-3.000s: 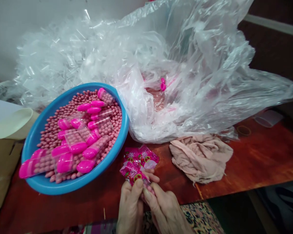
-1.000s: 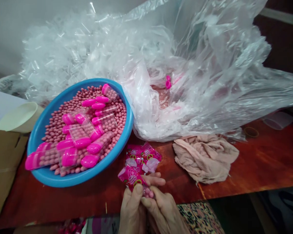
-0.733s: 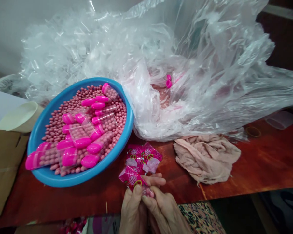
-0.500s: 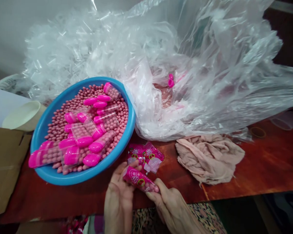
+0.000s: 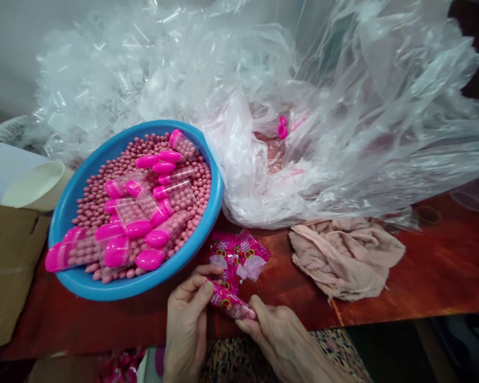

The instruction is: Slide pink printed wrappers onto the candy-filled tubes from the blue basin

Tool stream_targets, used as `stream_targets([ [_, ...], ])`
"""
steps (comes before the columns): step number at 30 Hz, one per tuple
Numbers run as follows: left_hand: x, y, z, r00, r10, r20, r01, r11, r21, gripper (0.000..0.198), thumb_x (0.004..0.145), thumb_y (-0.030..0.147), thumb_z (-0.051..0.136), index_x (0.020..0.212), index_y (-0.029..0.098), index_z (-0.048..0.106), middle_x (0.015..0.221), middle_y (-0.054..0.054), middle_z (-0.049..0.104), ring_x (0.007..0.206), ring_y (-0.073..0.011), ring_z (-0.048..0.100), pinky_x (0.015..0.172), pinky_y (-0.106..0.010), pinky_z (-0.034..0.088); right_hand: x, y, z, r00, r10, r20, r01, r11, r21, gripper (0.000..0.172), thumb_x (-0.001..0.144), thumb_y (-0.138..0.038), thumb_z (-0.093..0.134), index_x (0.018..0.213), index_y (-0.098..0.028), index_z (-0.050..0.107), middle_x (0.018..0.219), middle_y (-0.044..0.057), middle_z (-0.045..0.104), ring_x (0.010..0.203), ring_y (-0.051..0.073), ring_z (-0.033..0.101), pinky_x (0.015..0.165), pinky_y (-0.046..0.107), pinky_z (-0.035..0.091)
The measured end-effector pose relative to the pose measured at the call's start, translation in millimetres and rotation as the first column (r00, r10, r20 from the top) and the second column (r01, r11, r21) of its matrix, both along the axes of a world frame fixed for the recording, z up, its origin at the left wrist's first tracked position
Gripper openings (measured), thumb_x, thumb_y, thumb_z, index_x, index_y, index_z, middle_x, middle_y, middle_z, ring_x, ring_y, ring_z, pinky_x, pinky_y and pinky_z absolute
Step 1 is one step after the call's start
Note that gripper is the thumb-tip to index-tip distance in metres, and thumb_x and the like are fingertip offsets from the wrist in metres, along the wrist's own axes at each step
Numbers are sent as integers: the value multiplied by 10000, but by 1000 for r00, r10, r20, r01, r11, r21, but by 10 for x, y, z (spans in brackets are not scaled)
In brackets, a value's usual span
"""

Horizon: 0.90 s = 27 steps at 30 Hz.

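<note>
The pink packet point(image 5: 230, 303) lies along a ten-to-four o'clock line, pinched at its ten end by the left hand point(image 5: 188, 319), its four end by the right hand point(image 5: 281, 334).

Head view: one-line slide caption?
Left hand and right hand hold a pink printed packet between them, near a blue basin of pink balls and pink-capped tubes.

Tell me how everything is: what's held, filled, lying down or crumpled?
Left hand: pinching the upper end of the printed packet
Right hand: gripping its lower end
Printed packet: slanted, held in both hands
Blue basin: loaded with pink balls
Pink-capped tubes: lying piled, several with balls inside
Pink wrappers: lying on the table
Cloth: crumpled
Plastic bag: crumpled
</note>
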<state>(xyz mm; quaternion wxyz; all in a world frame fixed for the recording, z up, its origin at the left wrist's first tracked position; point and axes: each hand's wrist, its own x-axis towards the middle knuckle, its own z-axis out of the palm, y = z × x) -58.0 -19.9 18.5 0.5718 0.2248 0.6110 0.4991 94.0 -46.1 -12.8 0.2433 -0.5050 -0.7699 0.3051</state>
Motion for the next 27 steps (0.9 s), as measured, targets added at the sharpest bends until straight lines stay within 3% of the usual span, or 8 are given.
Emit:
stream_targets([
  [2,62,7,7,995,37,96,-32,998,-52,115,699,250,709,662,144,681,823,-16,634,711,-112,547,682,-197,451,39,-84,-31,999,-27,29,24,994,111,436,995,-354,157,852,-163,521,504,3,608,375,123,579,373,187,401],
  [5,150,1,6,986,68,153,-60,997,-56,174,759,293,652,670,144,655,699,8,590,605,-86,508,640,-190,453,153,-218,-79,993,19,115,-51,958,283,333,992,-226,226,1165,-141,497,868,99,733,763,195,712,670,251,543],
  [9,208,-10,-8,980,162,119,-165,986,15,222,747,327,665,622,151,613,668,5,618,562,-87,539,608,-197,473,296,-317,-149,959,159,235,-236,907,348,451,945,-76,216,1321,-188,438,1180,103,653,1048,252,631,856,348,513],
  [12,215,-36,-17,967,222,125,-226,974,17,222,657,341,745,790,189,653,762,-28,680,630,-138,613,595,-226,497,305,-326,-210,975,143,169,-189,934,302,431,951,-117,272,1343,-200,429,1192,108,645,1042,260,634,841,346,520],
  [14,225,-73,-20,969,181,168,-181,983,-19,337,607,309,782,900,194,661,812,-57,693,691,-180,642,608,-256,512,262,-307,-229,991,124,49,-132,965,228,373,954,-181,342,1295,-233,484,1142,88,674,998,243,658,808,307,530],
  [17,250,-133,-10,959,84,269,-64,994,-83,250,616,285,772,807,149,684,774,-76,682,692,-205,648,648,-304,521,165,-238,-187,991,1,-132,-5,999,-32,235,947,-303,411,1073,-257,604,831,22,730,736,169,696,633,207,524],
  [21,268,-156,10,944,85,319,-53,993,-107,226,661,347,735,731,137,691,755,-73,664,708,-209,634,724,-349,510,68,-111,-30,973,-84,-216,24,963,-267,387,955,-445,321,724,-226,540,530,-27,596,497,126,576,487,196,426],
  [27,279,-165,5,930,103,352,-83,994,-71,211,678,361,719,748,163,698,775,-67,650,882,-245,596,839,-374,462,7,-42,62,911,-109,-397,-79,901,-428,447,972,-471,156,742,-219,445,473,-64,481,388,98,470,439,206,331],
])
